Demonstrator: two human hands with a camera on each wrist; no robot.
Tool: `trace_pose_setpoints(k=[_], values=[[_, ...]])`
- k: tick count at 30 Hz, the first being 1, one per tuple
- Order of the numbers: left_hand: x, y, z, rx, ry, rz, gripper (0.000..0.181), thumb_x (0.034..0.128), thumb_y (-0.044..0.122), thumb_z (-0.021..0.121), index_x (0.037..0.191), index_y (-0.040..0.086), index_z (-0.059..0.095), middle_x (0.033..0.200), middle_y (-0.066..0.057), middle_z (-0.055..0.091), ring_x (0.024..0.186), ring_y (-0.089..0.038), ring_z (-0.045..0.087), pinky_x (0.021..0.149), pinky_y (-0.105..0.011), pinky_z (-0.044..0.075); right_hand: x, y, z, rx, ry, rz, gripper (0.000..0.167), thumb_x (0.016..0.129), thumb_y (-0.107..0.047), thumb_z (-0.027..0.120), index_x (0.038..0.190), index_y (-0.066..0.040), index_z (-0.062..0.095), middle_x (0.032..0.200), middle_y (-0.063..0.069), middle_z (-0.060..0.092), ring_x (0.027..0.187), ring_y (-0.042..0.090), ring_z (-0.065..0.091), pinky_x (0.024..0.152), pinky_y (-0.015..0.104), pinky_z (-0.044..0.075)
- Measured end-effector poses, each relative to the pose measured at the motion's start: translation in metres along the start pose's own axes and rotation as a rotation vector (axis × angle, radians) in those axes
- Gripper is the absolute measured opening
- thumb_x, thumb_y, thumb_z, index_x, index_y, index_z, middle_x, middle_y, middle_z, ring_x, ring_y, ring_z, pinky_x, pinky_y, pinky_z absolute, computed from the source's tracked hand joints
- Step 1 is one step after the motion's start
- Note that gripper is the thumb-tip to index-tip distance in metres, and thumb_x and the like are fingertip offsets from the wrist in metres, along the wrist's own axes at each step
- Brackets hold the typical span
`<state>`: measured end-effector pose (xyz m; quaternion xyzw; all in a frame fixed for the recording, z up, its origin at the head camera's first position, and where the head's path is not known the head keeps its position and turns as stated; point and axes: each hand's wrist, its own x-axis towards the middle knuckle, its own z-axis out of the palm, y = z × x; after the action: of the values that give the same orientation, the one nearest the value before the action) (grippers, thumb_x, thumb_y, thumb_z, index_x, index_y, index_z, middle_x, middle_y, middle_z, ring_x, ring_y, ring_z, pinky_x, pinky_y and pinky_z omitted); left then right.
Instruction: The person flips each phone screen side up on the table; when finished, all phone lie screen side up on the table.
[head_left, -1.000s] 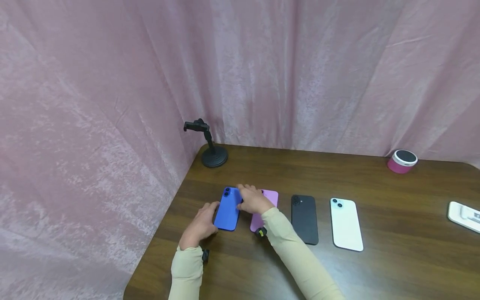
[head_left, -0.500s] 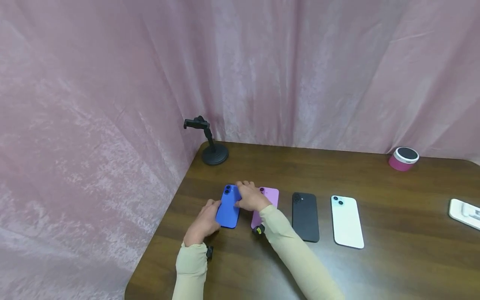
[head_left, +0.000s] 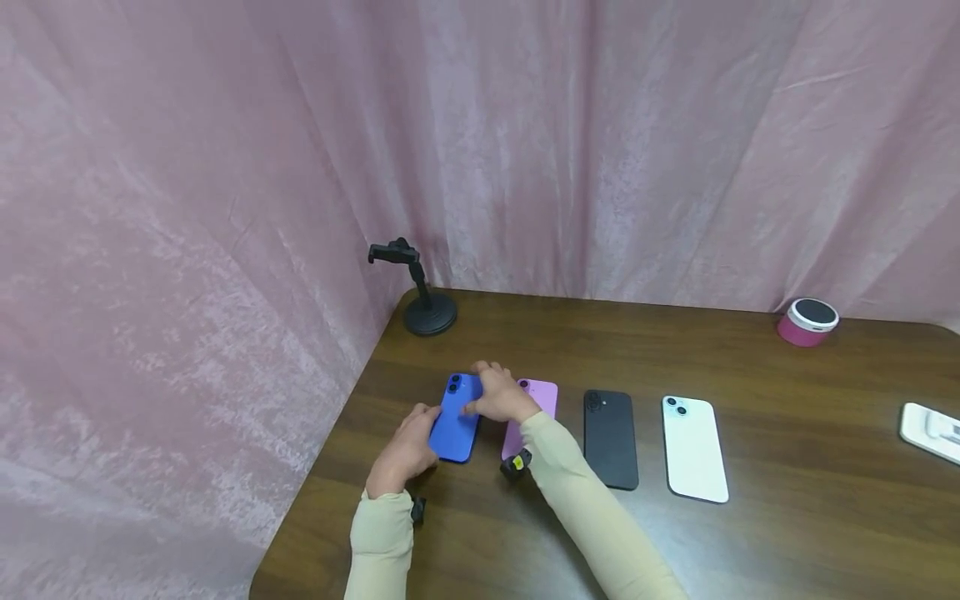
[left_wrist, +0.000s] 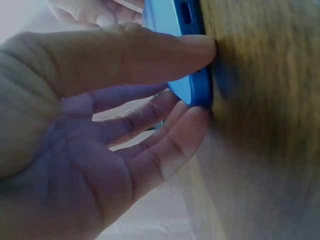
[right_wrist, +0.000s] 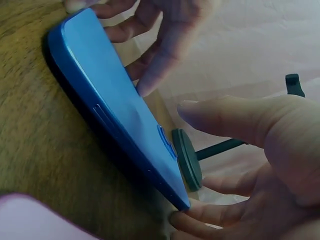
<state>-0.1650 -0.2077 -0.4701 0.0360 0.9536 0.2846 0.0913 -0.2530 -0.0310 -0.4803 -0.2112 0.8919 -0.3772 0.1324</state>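
Note:
A blue smartphone lies back side up on the wooden table. My left hand grips its lower left corner; in the left wrist view the thumb lies against the bottom edge beside the charging port, with fingertips at the side edge. My right hand is at the phone's upper right. In the right wrist view its fingers touch the phone's top corner, while the thumb stands off above the back. A purple smartphone lies partly hidden under the right hand and wrist.
To the right lie a black smartphone and a white smartphone. A black phone stand is at the back left corner. A pink and white round device sits at the back right, and a white object lies at the far right.
My right thumb has come off the blue smartphone's right edge and moved left above its back. My left hand has shifted slightly right, closer around the lower corner.

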Motion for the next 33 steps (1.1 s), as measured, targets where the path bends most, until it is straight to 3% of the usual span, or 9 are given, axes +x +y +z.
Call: trace_pose_setpoints(k=[7,11,15,18,26,33], values=[[0.0,-0.004,0.002,0.001,-0.015,-0.01,0.08,0.0692,-0.019,0.075,0.144,-0.01,0.047,0.136,-0.02,0.051,0.126,-0.039,0.049,0.105,-0.051,0.042,-0.005,0.001,-0.009,0.113,-0.005,-0.015,0.078,0.087,-0.017,0.079,0.148,0.008,0.038,0.141,0.027,0.05,0.129,0.038,0.05,0.107,0.049,0.042],[0.001,-0.006,0.002,0.004,-0.026,0.003,0.078,0.0694,-0.018,0.073,0.143,-0.011,0.047,0.134,-0.02,0.051,0.125,-0.038,0.05,0.104,-0.051,0.043,-0.006,0.0,-0.012,0.133,0.011,-0.041,0.077,0.086,-0.014,0.078,0.146,0.011,0.037,0.135,0.03,0.053,0.124,0.04,0.054,0.103,0.048,0.045],[0.002,-0.007,0.002,0.003,-0.025,0.026,0.078,0.0683,-0.018,0.073,0.142,-0.013,0.047,0.133,-0.021,0.051,0.125,-0.039,0.05,0.104,-0.05,0.043,-0.004,0.001,-0.014,0.171,0.031,-0.047,0.076,0.085,-0.01,0.079,0.146,0.01,0.038,0.132,0.031,0.057,0.117,0.04,0.059,0.098,0.048,0.048],[0.002,-0.007,0.001,-0.015,-0.036,0.01,0.08,0.0696,-0.015,0.077,0.143,-0.012,0.046,0.135,-0.021,0.05,0.126,-0.039,0.05,0.104,-0.052,0.042,-0.002,0.001,-0.015,0.214,0.033,-0.038,0.077,0.085,-0.01,0.079,0.147,0.007,0.038,0.133,0.031,0.056,0.117,0.039,0.059,0.099,0.049,0.047],[0.0,0.0,0.004,-0.079,-0.072,-0.073,0.096,0.0714,0.016,0.093,0.149,-0.006,0.042,0.143,-0.024,0.041,0.128,-0.042,0.045,0.101,-0.058,0.043,-0.006,-0.006,-0.018,0.276,0.03,-0.003,0.076,0.088,-0.012,0.077,0.149,0.006,0.036,0.137,0.029,0.054,0.108,0.034,0.062,0.098,0.049,0.047],[0.0,-0.001,0.004,-0.081,-0.087,-0.068,0.095,0.0785,0.036,0.086,0.15,-0.006,0.04,0.14,-0.022,0.042,0.125,-0.04,0.044,0.099,-0.058,0.045,-0.01,-0.012,-0.021,0.307,0.035,-0.014,0.074,0.09,-0.012,0.075,0.15,0.006,0.035,0.139,0.031,0.052,0.109,0.035,0.063,0.098,0.049,0.048]])
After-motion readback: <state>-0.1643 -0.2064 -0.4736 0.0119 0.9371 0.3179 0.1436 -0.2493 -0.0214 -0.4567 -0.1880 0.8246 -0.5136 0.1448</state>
